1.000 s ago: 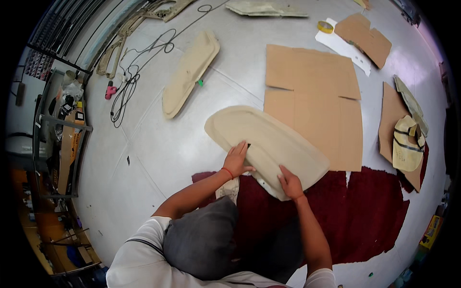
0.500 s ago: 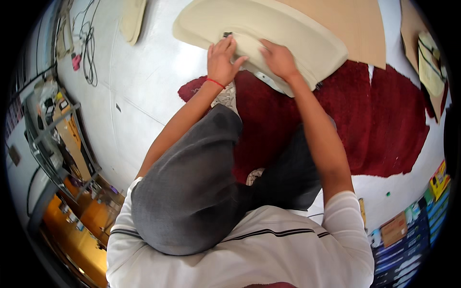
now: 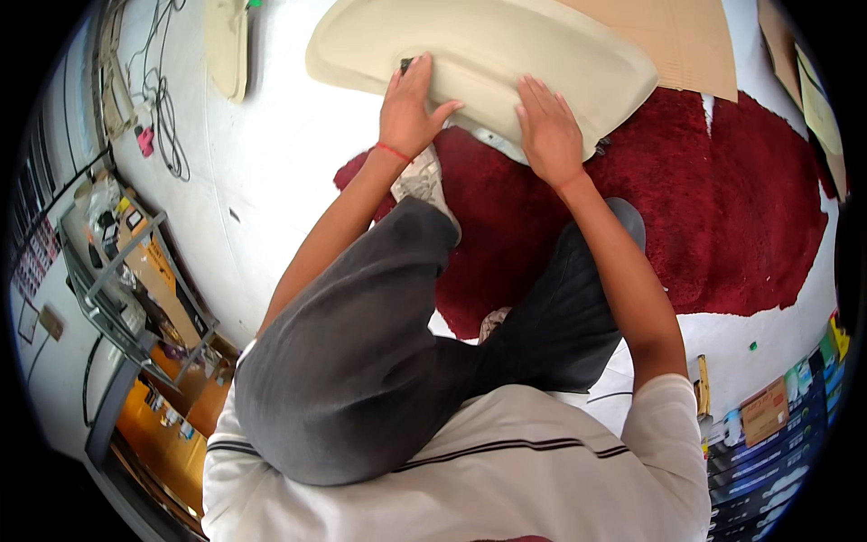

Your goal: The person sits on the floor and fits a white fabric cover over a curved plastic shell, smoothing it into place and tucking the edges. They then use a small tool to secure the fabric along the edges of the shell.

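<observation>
A large cream moulded panel [image 3: 506,45] with a raised rim lies on the floor, its near edge over a dark red shaggy rug [image 3: 722,208]. My left hand [image 3: 411,108] rests flat on the panel's near left part, fingers spread, beside a small dark spot on the surface. My right hand [image 3: 546,126] presses flat on the panel's near right edge. I crouch over the rug, with my grey-trousered knee [image 3: 361,361] and a shoe [image 3: 420,181] below the hands.
A brown cardboard sheet [image 3: 668,36] lies behind the panel. A second cream panel [image 3: 226,45] and tangled cables [image 3: 163,108] lie at the upper left. A metal shelf rack [image 3: 117,271] stands at the left. Boxes [image 3: 768,406] line the lower right.
The view has dropped closer over the panel and rug. Both hands stayed flat on the panel's near edge, which now sits nearer the top of the picture.
</observation>
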Demonstrator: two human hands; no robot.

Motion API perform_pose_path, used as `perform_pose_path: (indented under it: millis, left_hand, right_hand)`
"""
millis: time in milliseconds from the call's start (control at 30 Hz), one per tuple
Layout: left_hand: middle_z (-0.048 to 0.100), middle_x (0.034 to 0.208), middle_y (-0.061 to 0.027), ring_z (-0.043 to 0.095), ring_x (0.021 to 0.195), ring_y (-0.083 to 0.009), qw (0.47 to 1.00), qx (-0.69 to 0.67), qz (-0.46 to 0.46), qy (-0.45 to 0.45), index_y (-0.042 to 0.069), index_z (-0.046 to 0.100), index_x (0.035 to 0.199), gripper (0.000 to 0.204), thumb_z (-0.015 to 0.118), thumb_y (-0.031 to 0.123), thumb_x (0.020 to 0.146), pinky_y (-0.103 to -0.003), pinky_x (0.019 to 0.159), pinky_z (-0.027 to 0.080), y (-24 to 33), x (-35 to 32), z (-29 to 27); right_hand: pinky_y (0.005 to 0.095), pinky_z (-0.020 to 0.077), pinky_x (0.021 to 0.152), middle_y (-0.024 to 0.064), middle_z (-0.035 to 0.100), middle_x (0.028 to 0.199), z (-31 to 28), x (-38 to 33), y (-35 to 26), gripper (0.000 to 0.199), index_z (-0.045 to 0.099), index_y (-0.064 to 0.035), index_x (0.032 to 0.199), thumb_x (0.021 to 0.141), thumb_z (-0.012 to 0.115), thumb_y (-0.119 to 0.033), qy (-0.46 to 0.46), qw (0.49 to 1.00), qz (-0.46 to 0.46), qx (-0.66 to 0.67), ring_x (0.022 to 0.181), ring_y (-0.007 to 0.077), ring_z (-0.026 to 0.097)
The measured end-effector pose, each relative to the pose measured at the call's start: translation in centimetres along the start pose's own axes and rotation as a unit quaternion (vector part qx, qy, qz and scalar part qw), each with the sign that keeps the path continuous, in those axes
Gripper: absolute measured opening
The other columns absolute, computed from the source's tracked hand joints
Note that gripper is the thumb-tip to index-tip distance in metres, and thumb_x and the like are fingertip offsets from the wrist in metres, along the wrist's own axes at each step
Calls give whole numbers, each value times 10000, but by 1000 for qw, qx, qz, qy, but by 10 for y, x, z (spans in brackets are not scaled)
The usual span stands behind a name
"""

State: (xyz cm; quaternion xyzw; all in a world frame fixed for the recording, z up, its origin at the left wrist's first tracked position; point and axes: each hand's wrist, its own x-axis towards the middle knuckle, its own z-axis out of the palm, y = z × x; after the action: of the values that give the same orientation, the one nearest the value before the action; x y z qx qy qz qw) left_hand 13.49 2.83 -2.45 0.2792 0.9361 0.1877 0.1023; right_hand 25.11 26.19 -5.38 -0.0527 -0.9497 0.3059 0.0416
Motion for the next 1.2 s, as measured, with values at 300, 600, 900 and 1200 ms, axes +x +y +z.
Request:
perform_pose_path:
  millis: [300,600,900,1200]
  left_hand:
    - [573,1487,-311,596,1297,-516,991,-75,-102,-53,80,509,1569,918,890,374,787,-529,1112,500,-19,6,-11]
    - [702,1323,-260,646,1306,-336,994,-68,-83,-25,-46,530,1465,820,863,319,812,-466,1274,338,9,21,-15]
    - [590,1484,-296,519,1441,-431,996,-79,-46,-25,-40,491,1508,823,815,395,890,-468,1283,316,-14,2,-5]
    - [443,1641,-285,399,1557,-397,993,-74,-95,-6,-56,407,1602,856,627,548,1037,-515,1276,305,-7,-47,8]
  right_hand:
    - [467,538,1079,136,673,1453,35,100,-75,475,598,-132,1486,1128,415,-387,-236,971,-6,44,1308,326,653]
    - [462,589,965,91,698,1419,37,102,-61,359,697,-131,1371,1089,537,-287,-115,990,-29,78,1167,346,712]
    - [456,587,911,80,743,1210,47,105,-61,203,744,-128,1157,1024,633,-234,-38,981,-183,55,1109,312,717]
    - [476,578,851,83,725,1040,53,117,-66,193,723,-95,999,994,676,-282,-109,980,-162,43,979,316,708]
